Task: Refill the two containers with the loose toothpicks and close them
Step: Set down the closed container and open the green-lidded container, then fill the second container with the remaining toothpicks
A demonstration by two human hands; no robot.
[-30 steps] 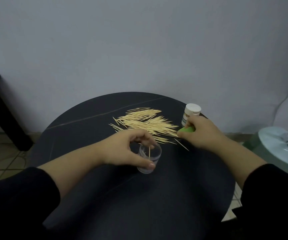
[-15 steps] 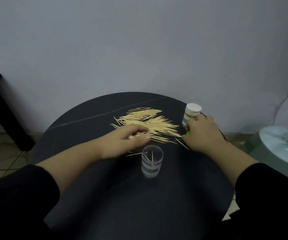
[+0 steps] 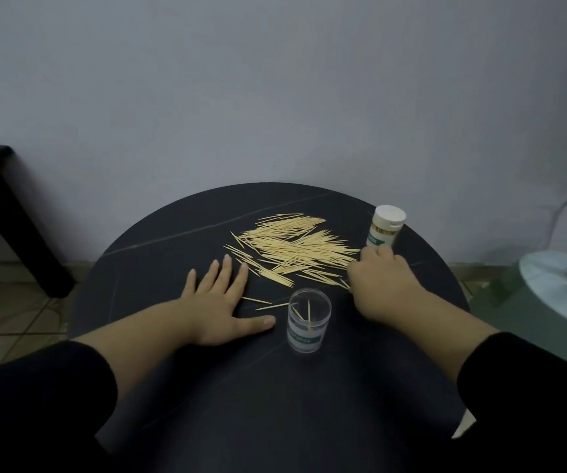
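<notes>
The loose toothpicks [image 3: 295, 249] lie heaped on the bench [image 3: 173, 254]. The open clear container [image 3: 308, 322] in front holds only a few, while the white-capped container [image 3: 386, 230] looks filled. The left hand [image 3: 219, 303] rests flat, fingers [image 3: 226, 272] spread. The right hand [image 3: 382, 285] curls its fingers under, hold unseen. Most refilling seemingly remains.

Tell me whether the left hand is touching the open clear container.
Apart. The head view shows the left hand lying flat, its thumb tip short of the clear container, with a strip of dark table visible between them.
</notes>
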